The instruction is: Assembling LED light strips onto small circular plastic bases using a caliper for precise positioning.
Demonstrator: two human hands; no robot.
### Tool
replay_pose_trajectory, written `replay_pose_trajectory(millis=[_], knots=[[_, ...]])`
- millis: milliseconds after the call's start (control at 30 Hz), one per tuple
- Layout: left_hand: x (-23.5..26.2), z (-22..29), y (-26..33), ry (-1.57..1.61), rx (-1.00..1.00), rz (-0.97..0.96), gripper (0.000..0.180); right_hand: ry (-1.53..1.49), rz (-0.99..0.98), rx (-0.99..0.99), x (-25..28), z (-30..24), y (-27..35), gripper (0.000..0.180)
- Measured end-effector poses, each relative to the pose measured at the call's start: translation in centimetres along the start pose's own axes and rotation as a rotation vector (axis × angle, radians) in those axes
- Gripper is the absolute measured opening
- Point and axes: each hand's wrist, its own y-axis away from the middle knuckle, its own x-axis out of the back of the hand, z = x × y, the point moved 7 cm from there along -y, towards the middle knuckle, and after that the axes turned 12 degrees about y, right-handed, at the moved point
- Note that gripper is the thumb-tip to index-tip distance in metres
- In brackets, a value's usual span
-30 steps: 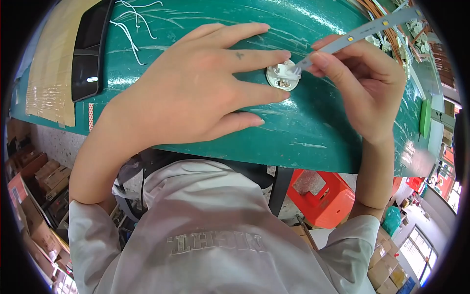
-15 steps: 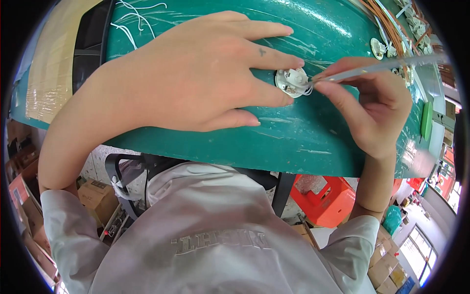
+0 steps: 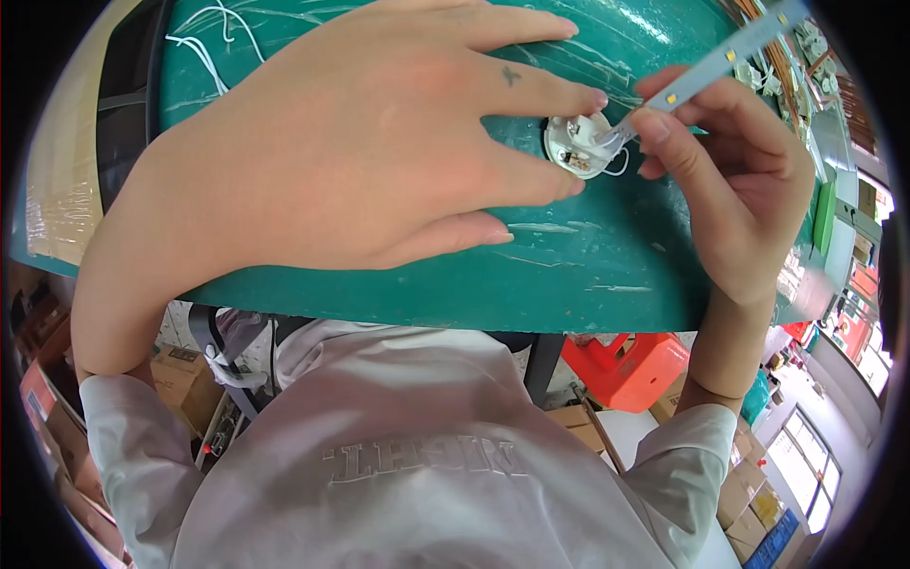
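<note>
A small round white lamp end cap (image 3: 568, 155) with tiny electronic parts inside lies on the green work mat (image 3: 427, 302). My left hand (image 3: 370, 142) stretches over the mat with fingers spread, and two fingertips pinch the cap at its far and near edges. In my right hand (image 3: 725, 166), thumb and fingers grip a narrow LED strip (image 3: 716, 68) with small yellow chips. The strip slants up to the right, its lower end at the cap's right side. A thin white wire (image 3: 623, 163) loops out beside the cap there.
Loose white wires (image 3: 204, 59) lie at the far left of the mat. More white caps (image 3: 749, 76) and brown wires (image 3: 744, 11) are at the far right, with a green tool (image 3: 824, 216) near the right edge. A red stool (image 3: 640, 375) stands below the table's near edge.
My right hand has tilted the LED strip more steeply and turned its chip side into view. The cap remains between my left fingers, and the wire loop beside it shows wider.
</note>
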Motion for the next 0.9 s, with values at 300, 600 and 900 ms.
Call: replay_pose_trajectory(millis=[300, 600, 900], knots=[[-0.4, 0.1, -0.6, 0.005, -0.001, 0.065, 0.047, 0.062, 0.008, 0.076, -0.2, -0.2, 0.0, 0.018], [-0.5, -0.1, -1.5, -0.004, -0.013, 0.065, 0.044, 0.060, 0.020, 0.078, -0.5, -0.3, -0.1, 0.018], [-0.5, -0.2, -1.7, -0.011, -0.007, 0.070, 0.041, 0.056, 0.000, 0.055, -0.5, -0.2, 0.0, 0.019]])
